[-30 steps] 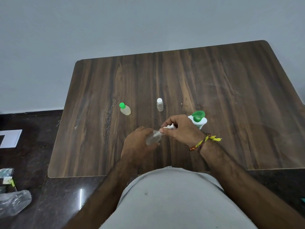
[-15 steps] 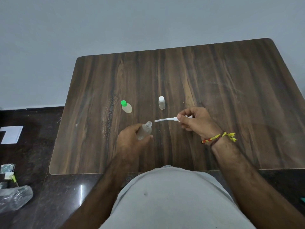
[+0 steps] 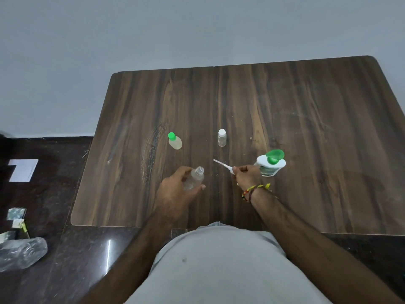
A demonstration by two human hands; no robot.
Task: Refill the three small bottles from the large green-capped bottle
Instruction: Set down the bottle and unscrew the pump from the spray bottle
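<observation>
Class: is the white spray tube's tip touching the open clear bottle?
Apart. The head view shows bare table between the spray tube tip and the clear bottle mouth.

uncapped clear bottle [image 3: 194, 177], flip-open green-capped bottle [image 3: 271, 164]

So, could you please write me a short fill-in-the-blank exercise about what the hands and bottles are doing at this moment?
1. The left hand grips a clear small bottle whose neck is ____.
2. The right hand pinches a white spray pump with a thin ____.
3. The large bottle stands with its flip cap ____.
4. The bottle at far left has a ____ cap.

Missing words: uncapped; tube; open; green
</observation>
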